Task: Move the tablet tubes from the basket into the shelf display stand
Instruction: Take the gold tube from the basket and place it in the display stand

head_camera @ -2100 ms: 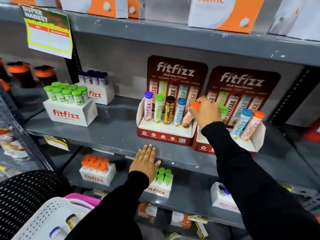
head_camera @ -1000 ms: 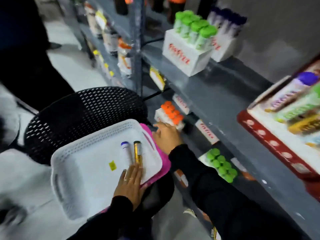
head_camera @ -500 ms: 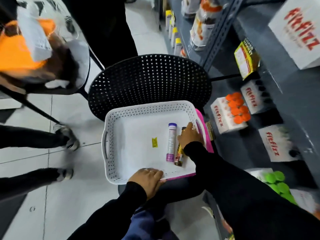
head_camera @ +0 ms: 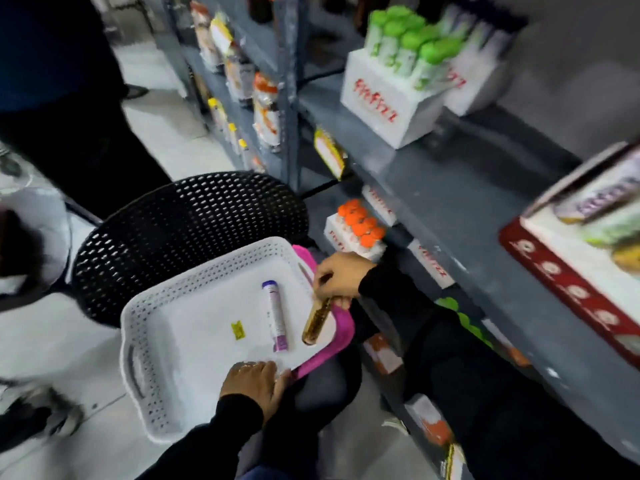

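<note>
A white perforated basket [head_camera: 166, 313] rests on a black chair, with a pink tray under it. Inside lies a purple-capped tablet tube [head_camera: 275, 315]. My right hand [head_camera: 337, 278] grips the top of a gold tablet tube [head_camera: 316, 322], which hangs tilted over the basket's right edge. My left hand [head_camera: 254, 381] presses flat on the basket's near rim. The red and white display stand [head_camera: 568, 292] sits on the grey shelf at the far right, with several tubes lying in it, blurred.
A black perforated chair back [head_camera: 187, 223] rises behind the basket. White boxes of green-capped tubes [head_camera: 398, 84] and orange-capped tubes [head_camera: 356, 230] stand on the shelves. A person's dark legs [head_camera: 69, 133] are at the upper left, and a shoe at the lower left.
My right hand has closed on the gold tube and lifted it off the basket floor. The view has swung back up toward the shelf. My left hand stays on the rim.
</note>
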Demonstrator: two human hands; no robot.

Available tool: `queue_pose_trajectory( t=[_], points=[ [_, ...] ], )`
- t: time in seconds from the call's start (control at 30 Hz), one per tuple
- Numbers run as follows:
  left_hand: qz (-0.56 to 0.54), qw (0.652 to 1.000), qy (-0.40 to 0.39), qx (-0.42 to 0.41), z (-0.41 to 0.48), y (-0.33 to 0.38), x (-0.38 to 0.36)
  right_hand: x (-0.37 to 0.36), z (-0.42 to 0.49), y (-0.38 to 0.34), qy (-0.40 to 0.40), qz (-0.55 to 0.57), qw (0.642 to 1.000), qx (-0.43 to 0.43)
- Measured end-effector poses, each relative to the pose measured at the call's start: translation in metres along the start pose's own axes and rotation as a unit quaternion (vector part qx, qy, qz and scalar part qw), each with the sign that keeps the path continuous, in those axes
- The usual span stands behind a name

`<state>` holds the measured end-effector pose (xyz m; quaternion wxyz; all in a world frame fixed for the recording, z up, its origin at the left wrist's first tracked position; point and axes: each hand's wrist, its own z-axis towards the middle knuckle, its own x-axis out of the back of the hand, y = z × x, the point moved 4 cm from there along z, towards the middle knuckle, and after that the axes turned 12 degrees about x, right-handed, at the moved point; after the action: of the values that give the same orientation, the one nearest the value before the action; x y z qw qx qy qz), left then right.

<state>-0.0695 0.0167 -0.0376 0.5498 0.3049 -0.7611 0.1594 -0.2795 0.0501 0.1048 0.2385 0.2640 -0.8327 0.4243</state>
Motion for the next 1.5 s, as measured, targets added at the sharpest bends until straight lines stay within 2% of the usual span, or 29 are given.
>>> queue_pose_trajectory(
  t=[0.07,0.2,0.27,0.37,0.5,0.57,0.7,0.83,0.93,1.1,1.33,1.5],
  points=[
    [-0.017,0.999,0.040,-0.016,0.016,0.021,0.016,0.022,-0.038,-0.005,0.058,-0.014,0.998,-0.004],
    [-0.056,0.989,0.110,-0.077,0.039,0.090,0.071,0.061,-0.128,-0.008,0.172,-0.116,0.978,-0.027],
    [-0.083,0.978,0.143,-0.127,0.042,0.131,0.097,0.075,-0.179,-0.007,0.229,-0.152,0.959,-0.075],
    [-0.106,0.950,0.187,-0.225,0.038,0.190,0.124,0.088,-0.249,-0.009,0.268,-0.170,0.941,-0.116],
    [-0.056,0.921,0.172,-0.345,0.014,0.265,0.141,0.090,-0.323,-0.006,0.287,-0.197,0.924,-0.159],
    [-0.008,0.915,0.149,-0.374,-0.001,0.293,0.140,0.088,-0.351,0.001,0.308,-0.188,0.914,-0.187],
    [0.011,0.924,0.113,-0.366,-0.019,0.326,0.133,0.081,-0.396,0.015,0.386,-0.155,0.876,-0.243],
    [0.031,0.924,0.153,-0.348,-0.031,0.348,0.135,0.073,-0.428,0.028,0.444,-0.156,0.835,-0.286],
    [0.037,0.934,0.155,-0.320,-0.032,0.354,0.134,0.068,-0.447,0.034,0.445,-0.143,0.828,-0.309],
    [0.051,0.929,0.174,-0.323,-0.034,0.353,0.134,0.063,-0.478,0.039,0.436,-0.125,0.825,-0.337],
    [0.058,0.930,0.163,-0.323,-0.037,0.354,0.135,0.058,-0.507,0.058,0.480,-0.132,0.764,-0.411],
    [0.051,0.930,0.162,-0.325,-0.038,0.352,0.137,0.055,-0.508,0.068,0.529,-0.126,0.723,-0.426]
  ],
)
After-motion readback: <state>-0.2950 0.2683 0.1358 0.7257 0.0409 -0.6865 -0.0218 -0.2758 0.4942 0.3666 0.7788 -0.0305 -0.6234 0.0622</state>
